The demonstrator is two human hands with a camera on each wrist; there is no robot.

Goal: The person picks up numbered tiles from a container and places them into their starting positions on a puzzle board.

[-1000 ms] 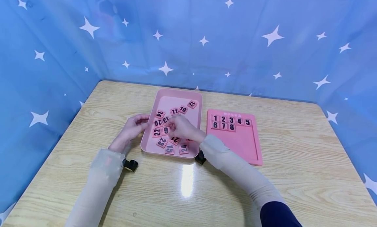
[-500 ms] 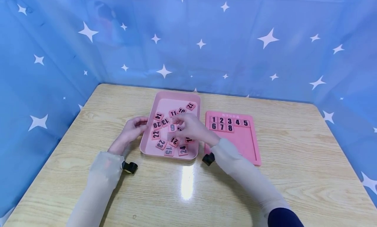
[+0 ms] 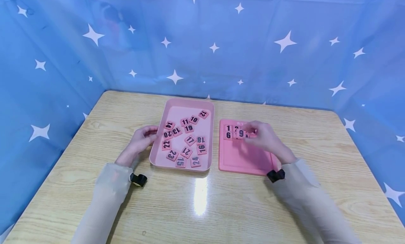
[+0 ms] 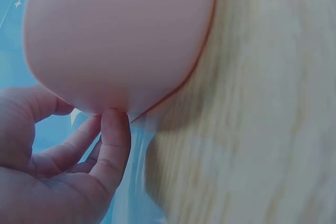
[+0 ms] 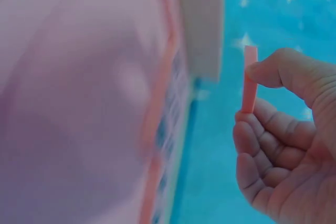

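In the head view my right hand (image 3: 263, 135) pinches a pink number tile marked 9 (image 3: 241, 133) above the pink number-puzzle board (image 3: 245, 161). Seen edge-on in the right wrist view, that tile (image 5: 250, 80) sits between thumb and fingertips. Tiles such as 1 (image 3: 228, 128) and 6 (image 3: 228, 135) lie in the board's top rows; the hand and held tile hide others. My left hand (image 3: 139, 142) rests against the left side of the pink tray (image 3: 177, 104). The left wrist view shows fingertips and thumb (image 4: 114, 129) touching its outer wall.
Several loose number tiles, including 17 (image 3: 190, 140) and 12 (image 3: 203, 114), lie scattered at various angles in the tray. Tray and board stand side by side on a wooden table (image 3: 171, 205). A blue star-patterned cloth (image 3: 202, 61) hangs behind.
My right hand has lifted the 9 tile out of the tray and carried it right, over the board, turning it upright on the way. The left hand keeps its place.
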